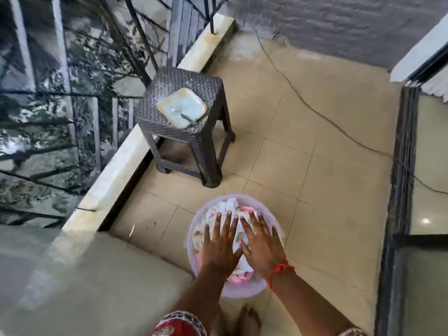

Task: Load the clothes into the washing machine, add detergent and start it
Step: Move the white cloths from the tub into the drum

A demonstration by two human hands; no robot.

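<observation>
Both the left hand (219, 243) and right hand (263, 246) lie spread flat on white and pink clothes (236, 209) heaped in the pale round plastic tub (194, 229). Loading, detergent and starting all seem left; no machine shows.

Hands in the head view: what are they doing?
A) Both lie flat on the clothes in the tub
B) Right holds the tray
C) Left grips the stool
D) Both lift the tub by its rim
A: the left hand and right hand lie side by side, fingers straight, on the clothes in the tub.
</observation>
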